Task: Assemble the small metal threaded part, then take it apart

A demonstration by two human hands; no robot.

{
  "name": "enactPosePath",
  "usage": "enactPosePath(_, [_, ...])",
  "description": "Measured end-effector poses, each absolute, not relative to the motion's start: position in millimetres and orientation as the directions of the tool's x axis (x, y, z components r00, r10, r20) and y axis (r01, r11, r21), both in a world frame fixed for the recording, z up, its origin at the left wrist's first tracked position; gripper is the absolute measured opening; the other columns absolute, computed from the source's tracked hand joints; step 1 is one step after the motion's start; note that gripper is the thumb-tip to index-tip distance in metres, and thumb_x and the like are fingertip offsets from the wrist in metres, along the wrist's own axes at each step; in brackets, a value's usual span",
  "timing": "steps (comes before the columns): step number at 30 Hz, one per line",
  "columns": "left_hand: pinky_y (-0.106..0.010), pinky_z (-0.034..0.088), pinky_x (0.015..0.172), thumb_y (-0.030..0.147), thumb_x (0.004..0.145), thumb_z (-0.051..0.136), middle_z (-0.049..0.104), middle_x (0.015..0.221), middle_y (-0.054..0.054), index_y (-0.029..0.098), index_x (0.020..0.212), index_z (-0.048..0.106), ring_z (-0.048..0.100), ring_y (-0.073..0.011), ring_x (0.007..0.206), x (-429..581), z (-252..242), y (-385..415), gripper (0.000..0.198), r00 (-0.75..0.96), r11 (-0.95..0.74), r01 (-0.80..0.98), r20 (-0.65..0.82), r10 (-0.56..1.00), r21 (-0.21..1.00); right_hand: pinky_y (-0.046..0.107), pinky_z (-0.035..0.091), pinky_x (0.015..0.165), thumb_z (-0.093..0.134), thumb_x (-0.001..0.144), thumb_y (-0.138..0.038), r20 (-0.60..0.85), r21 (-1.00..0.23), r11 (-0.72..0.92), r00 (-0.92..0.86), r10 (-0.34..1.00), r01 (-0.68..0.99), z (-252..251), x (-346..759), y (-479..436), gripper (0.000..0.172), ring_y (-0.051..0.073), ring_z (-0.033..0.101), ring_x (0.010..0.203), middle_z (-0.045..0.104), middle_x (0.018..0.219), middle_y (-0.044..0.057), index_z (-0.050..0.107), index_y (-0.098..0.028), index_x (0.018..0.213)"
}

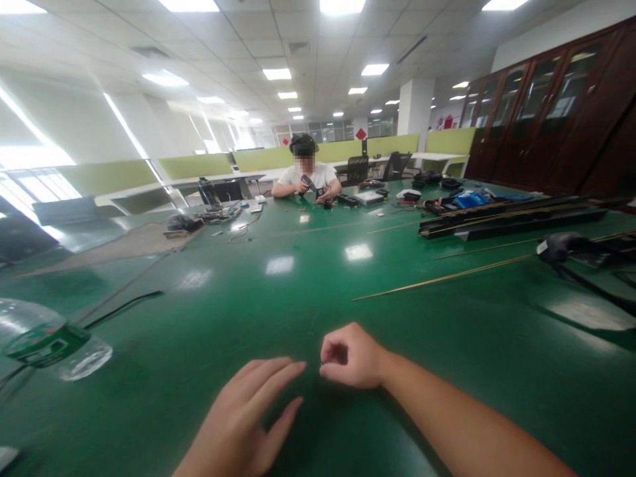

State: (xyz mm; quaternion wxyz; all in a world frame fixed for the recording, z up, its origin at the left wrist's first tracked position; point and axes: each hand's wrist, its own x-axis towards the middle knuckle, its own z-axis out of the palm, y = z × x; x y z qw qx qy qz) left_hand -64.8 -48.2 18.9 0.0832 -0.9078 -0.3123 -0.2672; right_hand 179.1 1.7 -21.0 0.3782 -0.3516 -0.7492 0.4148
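Observation:
My left hand lies flat on the green table near its front edge, fingers stretched toward the right and holding nothing. Just to its right, my right hand rests on the table with its fingers curled in and the thumb pinched against the forefinger. Whether something tiny sits in that pinch is too small to tell. The two hands are close together but apart.
A clear plastic bottle with a green label lies at the left. A thin brass rod crosses the table's right half; black rails and a black tool lie beyond. A person in white works at the far end among parts.

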Motion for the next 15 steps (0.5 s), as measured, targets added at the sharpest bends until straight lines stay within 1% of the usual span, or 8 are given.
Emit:
enactPosePath(1, [-0.035, 0.055, 0.086, 0.020, 0.087, 0.063, 0.065, 0.117, -0.008, 0.023, 0.128, 0.056, 0.063, -0.0217, 0.101, -48, 20, -40, 0.042, 0.688, -0.799, 0.601, 0.492, 0.533, 0.024, 0.019, 0.036, 0.048, 0.071, 0.071, -0.027, 0.280, -0.891, 0.408, -0.467, 0.838, 0.198, -22, 179, 2, 0.014, 0.009, 0.049, 0.051, 0.057, 0.059, -0.003, 0.064, -0.014, 0.071])
enactPosePath(3, [-0.035, 0.055, 0.078, 0.018, 0.087, 0.059, 0.067, 0.111, -0.007, 0.022, 0.120, 0.060, 0.064, -0.0212, 0.092, -21, 19, -27, 0.033, 0.722, -0.823, 0.566, 0.460, 0.516, 0.034, 0.019, 0.035, 0.048, 0.071, 0.069, -0.025, 0.296, -0.889, 0.419, -0.466, 0.834, 0.185, -23, 178, 3, 0.014, 0.009, 0.048, 0.050, 0.055, 0.057, -0.004, 0.062, -0.014, 0.067])
enactPosePath(5, [-0.034, 0.054, 0.071, 0.013, 0.088, 0.052, 0.068, 0.099, -0.006, 0.021, 0.107, 0.064, 0.063, -0.0203, 0.082, -6, 16, -19, 0.023, 0.725, -0.834, 0.551, 0.475, 0.500, 0.036, 0.018, 0.034, 0.047, 0.070, 0.067, -0.021, 0.311, -0.878, 0.436, -0.460, 0.832, 0.195, -25, 177, 5, 0.013, 0.009, 0.048, 0.050, 0.053, 0.055, -0.004, 0.060, -0.014, 0.062])
enactPosePath(6, [-0.034, 0.053, 0.069, 0.012, 0.088, 0.049, 0.068, 0.094, -0.005, 0.020, 0.101, 0.064, 0.063, -0.0199, 0.079, -2, 14, -17, 0.022, 0.719, -0.835, 0.550, 0.490, 0.493, 0.034, 0.018, 0.034, 0.047, 0.070, 0.066, -0.019, 0.316, -0.873, 0.443, -0.454, 0.833, 0.205, -26, 177, 5, 0.012, 0.009, 0.048, 0.051, 0.053, 0.054, -0.005, 0.060, -0.014, 0.061])
enactPosePath(8, [-0.033, 0.052, 0.067, 0.011, 0.090, 0.046, 0.068, 0.088, -0.005, 0.019, 0.097, 0.065, 0.062, -0.0194, 0.075, 0, 12, -18, 0.022, 0.701, -0.826, 0.563, 0.512, 0.496, 0.029, 0.018, 0.035, 0.048, 0.069, 0.067, -0.018, 0.313, -0.872, 0.439, -0.440, 0.841, 0.218, -27, 175, 6, 0.009, 0.009, 0.050, 0.052, 0.054, 0.055, -0.004, 0.063, -0.014, 0.062])
enactPosePath(10, [-0.032, 0.052, 0.066, 0.012, 0.090, 0.046, 0.068, 0.087, -0.004, 0.020, 0.097, 0.066, 0.062, -0.0188, 0.075, -5, 12, -22, 0.022, 0.678, -0.813, 0.581, 0.533, 0.506, 0.034, 0.018, 0.038, 0.049, 0.071, 0.069, -0.020, 0.288, -0.887, 0.410, -0.442, 0.849, 0.211, -28, 174, 5, 0.007, 0.010, 0.052, 0.054, 0.058, 0.059, -0.003, 0.067, -0.014, 0.069])
enactPosePath(13, [-0.031, 0.054, 0.072, 0.015, 0.092, 0.050, 0.069, 0.089, -0.003, 0.022, 0.102, 0.067, 0.064, -0.0177, 0.079, -26, 19, -31, 0.020, 0.636, -0.791, 0.610, 0.570, 0.519, 0.040, 0.019, 0.041, 0.051, 0.077, 0.069, -0.026, 0.232, -0.910, 0.363, -0.478, 0.847, 0.203, -27, 174, 3, 0.016, 0.010, 0.056, 0.055, 0.064, 0.064, -0.001, 0.072, -0.014, 0.078])
enactPosePath(15, [-0.031, 0.054, 0.079, 0.021, 0.093, 0.055, 0.070, 0.092, -0.003, 0.022, 0.104, 0.067, 0.065, -0.0175, 0.083, -52, 26, -39, 0.016, 0.565, -0.745, 0.666, 0.624, 0.540, 0.042, 0.019, 0.043, 0.052, 0.080, 0.068, -0.030, 0.210, -0.911, 0.349, -0.483, 0.850, 0.218, -25, 175, 2, 0.021, 0.011, 0.057, 0.056, 0.066, 0.066, 0.000, 0.073, -0.014, 0.080])
